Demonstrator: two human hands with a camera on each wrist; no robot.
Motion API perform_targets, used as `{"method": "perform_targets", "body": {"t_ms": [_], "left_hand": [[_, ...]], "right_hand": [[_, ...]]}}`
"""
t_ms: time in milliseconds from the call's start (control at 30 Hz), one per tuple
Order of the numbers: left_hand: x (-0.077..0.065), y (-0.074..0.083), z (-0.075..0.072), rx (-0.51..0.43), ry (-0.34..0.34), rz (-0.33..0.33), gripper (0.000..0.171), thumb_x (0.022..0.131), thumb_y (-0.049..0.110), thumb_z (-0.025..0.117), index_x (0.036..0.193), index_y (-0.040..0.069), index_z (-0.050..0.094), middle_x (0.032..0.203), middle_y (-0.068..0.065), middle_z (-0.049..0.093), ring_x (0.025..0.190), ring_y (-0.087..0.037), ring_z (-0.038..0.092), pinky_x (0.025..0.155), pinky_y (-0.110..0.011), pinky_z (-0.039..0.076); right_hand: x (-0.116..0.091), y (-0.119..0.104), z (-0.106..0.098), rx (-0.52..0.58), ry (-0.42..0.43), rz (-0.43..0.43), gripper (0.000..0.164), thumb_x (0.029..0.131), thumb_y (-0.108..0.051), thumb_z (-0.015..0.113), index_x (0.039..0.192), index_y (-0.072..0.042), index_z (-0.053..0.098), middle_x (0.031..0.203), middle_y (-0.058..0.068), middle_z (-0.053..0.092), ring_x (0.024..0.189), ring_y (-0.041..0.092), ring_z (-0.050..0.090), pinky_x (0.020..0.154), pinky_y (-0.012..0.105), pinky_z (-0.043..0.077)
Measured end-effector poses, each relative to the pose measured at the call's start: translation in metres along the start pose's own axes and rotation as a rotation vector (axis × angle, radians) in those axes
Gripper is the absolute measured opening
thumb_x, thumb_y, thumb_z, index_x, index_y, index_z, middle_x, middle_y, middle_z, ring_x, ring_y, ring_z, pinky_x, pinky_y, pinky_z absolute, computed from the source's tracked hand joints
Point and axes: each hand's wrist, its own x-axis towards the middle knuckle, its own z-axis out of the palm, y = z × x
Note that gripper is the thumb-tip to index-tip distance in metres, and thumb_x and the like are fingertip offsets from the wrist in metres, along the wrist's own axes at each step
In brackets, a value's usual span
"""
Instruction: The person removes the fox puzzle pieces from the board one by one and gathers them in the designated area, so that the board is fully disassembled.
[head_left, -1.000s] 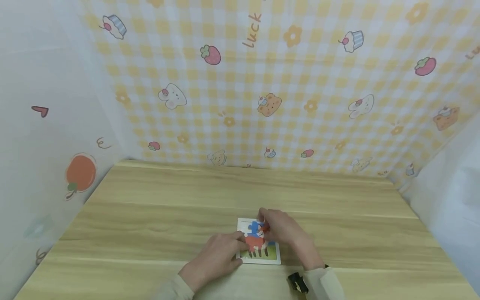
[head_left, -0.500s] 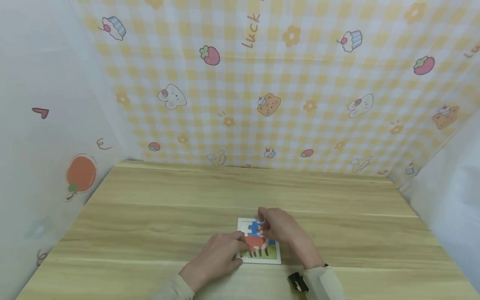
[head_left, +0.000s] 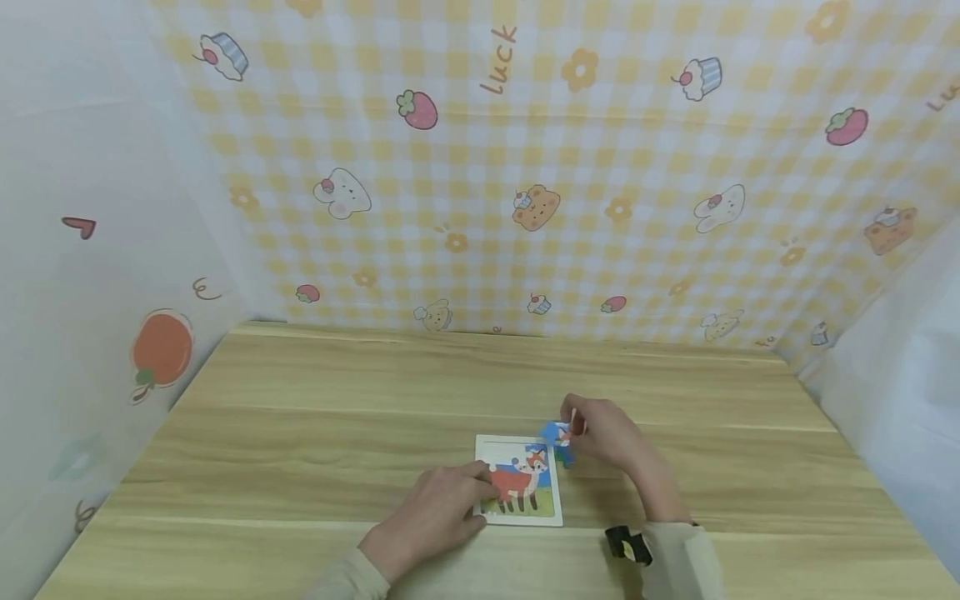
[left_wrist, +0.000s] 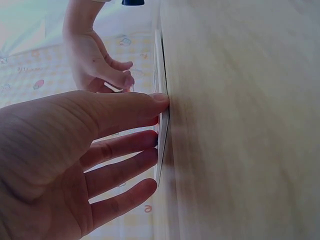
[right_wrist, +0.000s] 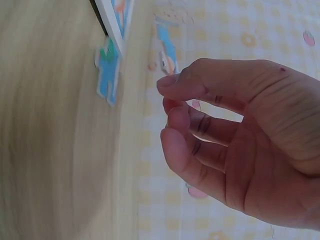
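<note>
A small fox jigsaw puzzle in a white-rimmed board [head_left: 525, 522] lies on the table, its upper left part bare white. My left hand [head_left: 438, 504] rests on the board's left side, fingers fairly straight on its face and thumb at its edge. Beyond the upper right corner, my right hand [head_left: 606, 432] pinches a blue puzzle piece [head_left: 553, 432] with some white and orange on it. In the right wrist view the same puzzle piece [right_wrist: 169, 52] stands clear of the table, partly hidden by the thumb. Another blue and green puzzle piece [right_wrist: 106, 70] lies beside the board.
The wooden table [head_left: 337, 392] stretches to a yellow checked cloth [head_left: 480, 167] at the back. White cloth [head_left: 82, 267] hangs at the left side. A black device [head_left: 628, 546] is by the right wrist.
My right hand has moved right and away from over the board, carrying the puzzle piece off it. The fox's head on the board now shows. My left hand has stayed still.
</note>
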Motion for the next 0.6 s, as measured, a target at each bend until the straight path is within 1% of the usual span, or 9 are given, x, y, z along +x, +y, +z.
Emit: {"method": "perform_targets", "body": {"t_ms": [133,267,500,600], "left_hand": [[0.0,0.0,0.0,-0.006,0.0,-0.004,0.025,0.073,0.014,0.076,0.098,0.017,0.073,0.095,0.009,0.062,0.073,0.0,0.053,0.057,-0.016,0.042],[0.0,0.0,-0.001,-0.007,-0.005,-0.005,0.026,0.073,0.014,0.076,0.099,0.017,0.073,0.095,0.009,0.062,0.072,0.0,0.052,0.057,-0.016,0.042],[0.0,0.0,-0.001,-0.011,-0.009,-0.008,0.026,0.074,0.014,0.076,0.1,0.018,0.073,0.096,0.009,0.061,0.072,0.0,0.051,0.057,-0.016,0.042],[0.0,0.0,-0.001,-0.015,-0.004,-0.003,0.026,0.074,0.014,0.076,0.099,0.018,0.073,0.095,0.009,0.061,0.072,0.0,0.052,0.057,-0.016,0.042]], "right_hand": [[-0.004,0.007,-0.005,0.017,-0.01,0.041,0.022,0.073,0.005,0.068,0.083,-0.01,0.056,0.07,-0.001,0.056,0.061,0.013,0.047,0.056,0.029,0.042],[-0.007,0.013,-0.009,0.035,-0.017,0.074,0.021,0.073,0.006,0.066,0.083,-0.01,0.056,0.07,0.0,0.056,0.061,0.014,0.047,0.055,0.029,0.041],[-0.012,0.021,-0.015,0.051,-0.05,0.089,0.022,0.072,0.006,0.067,0.082,-0.01,0.056,0.071,0.0,0.056,0.063,0.015,0.047,0.055,0.03,0.041],[-0.014,0.023,-0.017,0.055,-0.057,0.109,0.021,0.072,0.005,0.067,0.083,-0.01,0.056,0.071,0.0,0.056,0.063,0.016,0.047,0.055,0.031,0.04]]}}
